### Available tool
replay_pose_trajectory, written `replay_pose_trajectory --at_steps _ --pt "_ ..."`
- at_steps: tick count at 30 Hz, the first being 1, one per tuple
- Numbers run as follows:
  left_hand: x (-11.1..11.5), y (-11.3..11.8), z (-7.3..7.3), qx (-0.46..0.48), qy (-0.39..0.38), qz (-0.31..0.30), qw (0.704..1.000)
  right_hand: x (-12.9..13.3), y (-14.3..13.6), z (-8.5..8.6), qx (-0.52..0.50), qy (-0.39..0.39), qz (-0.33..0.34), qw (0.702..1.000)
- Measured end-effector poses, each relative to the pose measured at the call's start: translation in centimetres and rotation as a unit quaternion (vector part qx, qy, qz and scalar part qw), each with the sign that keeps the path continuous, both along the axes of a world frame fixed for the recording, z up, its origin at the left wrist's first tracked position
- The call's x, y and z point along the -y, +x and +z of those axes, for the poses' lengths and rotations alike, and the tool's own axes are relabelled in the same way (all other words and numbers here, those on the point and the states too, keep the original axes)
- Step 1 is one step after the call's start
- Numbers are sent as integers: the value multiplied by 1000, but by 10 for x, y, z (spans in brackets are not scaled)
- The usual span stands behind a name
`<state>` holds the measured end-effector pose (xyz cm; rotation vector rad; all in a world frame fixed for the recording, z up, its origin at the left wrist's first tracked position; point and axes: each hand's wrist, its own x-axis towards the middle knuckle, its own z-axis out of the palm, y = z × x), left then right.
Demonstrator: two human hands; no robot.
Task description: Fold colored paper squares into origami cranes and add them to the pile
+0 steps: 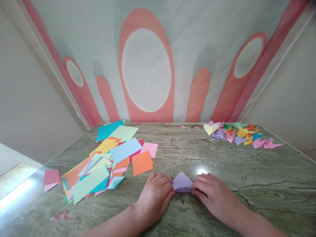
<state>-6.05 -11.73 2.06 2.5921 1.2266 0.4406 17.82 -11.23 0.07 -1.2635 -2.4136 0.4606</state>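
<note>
A small sheet of purple origami paper (182,183), folded to a point at the top, is held just over the wood-patterned table (222,217). My left hand (158,197) pinches its left corner between thumb and fingers. At the opposite corner, my right hand (212,191) grips the paper the same way. The fingertips hide both side corners. A square of orange paper (142,163) lies just beyond my left hand.
To the left spreads a loose pile of coloured paper sheets (91,184), with a folded pink paper (51,179) near the left edge. Several folded paper figures (243,132) sit at the far right. A patterned pink and white backdrop (148,69) rises behind the table.
</note>
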Motion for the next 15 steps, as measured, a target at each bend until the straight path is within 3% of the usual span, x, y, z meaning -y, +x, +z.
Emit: replay_pose_trajectory --at_steps 15 --pt "-1 9 -2 -41 -42 71 996 -2 -1 4 18 -60 -71 996"
